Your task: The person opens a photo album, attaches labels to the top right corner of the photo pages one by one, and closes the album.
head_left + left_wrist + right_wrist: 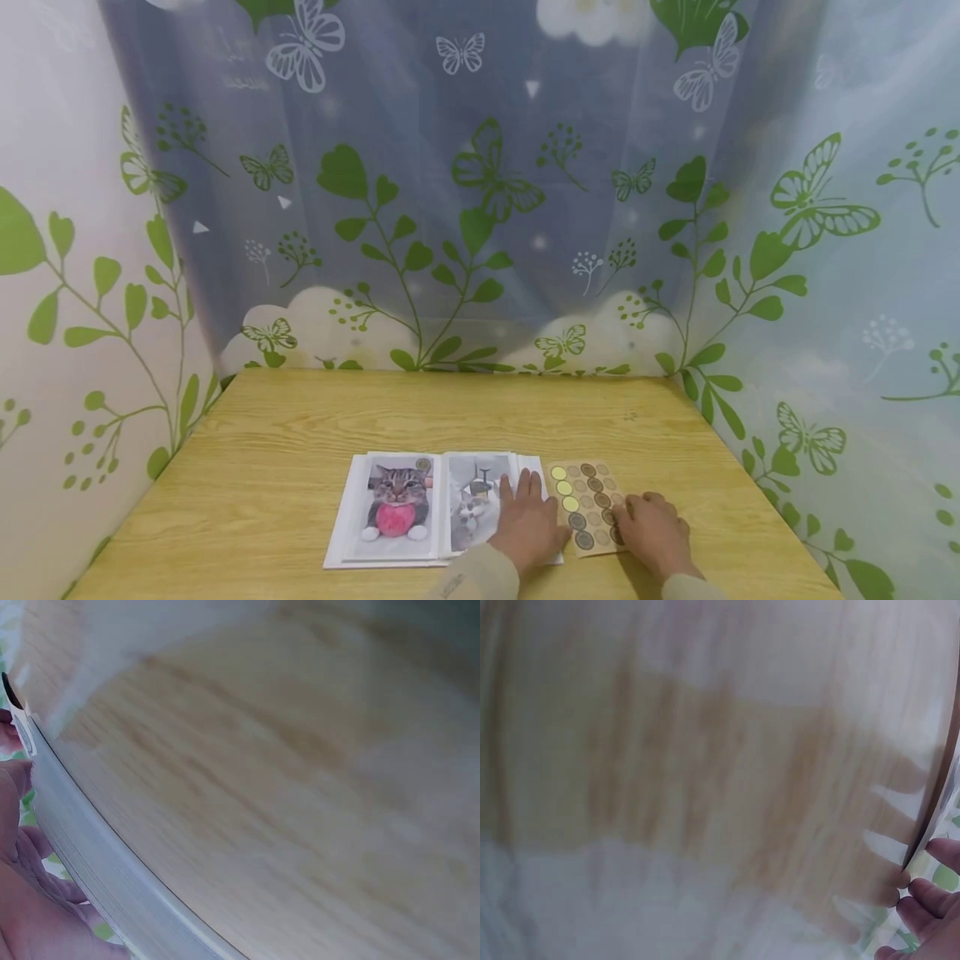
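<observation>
In the head view, a small white photo album point(340, 542) lies open on the table. Its left page shows a cat photo point(397, 508) with a round sticker point(423, 464) in the top right corner; the right page has another cat picture point(468, 512). My left hand point(531, 521) rests on the right page's outer side, fingers extended, thumb toward the sticker sheet. Beside the album lies the tan sheet of round stickers point(587, 508), with several yellow spots in its left column. My right hand point(654, 533), fingers bent, grips its lower right edge; its fingertips partly hide the sheet.
The wood-grain table point(255, 433) extends behind and to both sides of the album. A patterned curtain point(420, 208) with green leaves and butterflies hangs along the back and both sides. Both wrist views mostly show the shiny tabletop close up.
</observation>
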`<state>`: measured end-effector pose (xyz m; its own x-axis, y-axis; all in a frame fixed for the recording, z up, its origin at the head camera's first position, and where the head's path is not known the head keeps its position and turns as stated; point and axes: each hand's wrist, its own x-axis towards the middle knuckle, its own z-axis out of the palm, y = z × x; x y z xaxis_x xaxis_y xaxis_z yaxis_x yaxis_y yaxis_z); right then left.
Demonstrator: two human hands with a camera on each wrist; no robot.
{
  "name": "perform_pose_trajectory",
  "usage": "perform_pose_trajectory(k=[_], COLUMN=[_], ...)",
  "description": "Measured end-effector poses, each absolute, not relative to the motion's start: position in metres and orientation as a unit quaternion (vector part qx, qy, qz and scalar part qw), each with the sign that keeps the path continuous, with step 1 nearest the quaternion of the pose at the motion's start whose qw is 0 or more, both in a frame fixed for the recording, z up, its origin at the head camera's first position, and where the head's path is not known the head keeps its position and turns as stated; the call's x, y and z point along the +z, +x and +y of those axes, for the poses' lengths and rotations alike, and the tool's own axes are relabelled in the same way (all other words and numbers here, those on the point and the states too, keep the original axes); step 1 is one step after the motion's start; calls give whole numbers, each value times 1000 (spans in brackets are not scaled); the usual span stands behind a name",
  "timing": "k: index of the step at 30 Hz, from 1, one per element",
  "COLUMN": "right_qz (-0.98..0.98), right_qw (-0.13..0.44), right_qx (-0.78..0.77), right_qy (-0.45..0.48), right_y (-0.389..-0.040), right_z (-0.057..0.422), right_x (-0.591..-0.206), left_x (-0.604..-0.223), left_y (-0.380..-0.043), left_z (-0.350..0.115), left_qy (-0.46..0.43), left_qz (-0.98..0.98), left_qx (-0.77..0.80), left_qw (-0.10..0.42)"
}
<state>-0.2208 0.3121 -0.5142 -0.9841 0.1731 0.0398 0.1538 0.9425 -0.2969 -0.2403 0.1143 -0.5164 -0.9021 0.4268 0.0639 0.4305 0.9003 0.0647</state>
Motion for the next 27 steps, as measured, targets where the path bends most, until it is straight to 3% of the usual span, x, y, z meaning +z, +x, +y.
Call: perform_pose_trajectory(k=[8,27], right_qz=[-985,-977], right_qw=[33,46], right_qx=[150,203], right_qy=[-75,-49], right_y=[-221,-222], right_z=[305,294], right_x=[-513,-503], left_x=[-517,-515], left_y=[-240,-240], left_z=[114,117], left_qy=[-229,-257], left_qz=[-971,-962], left_qx=[-54,-97], left_qw=[39,10])
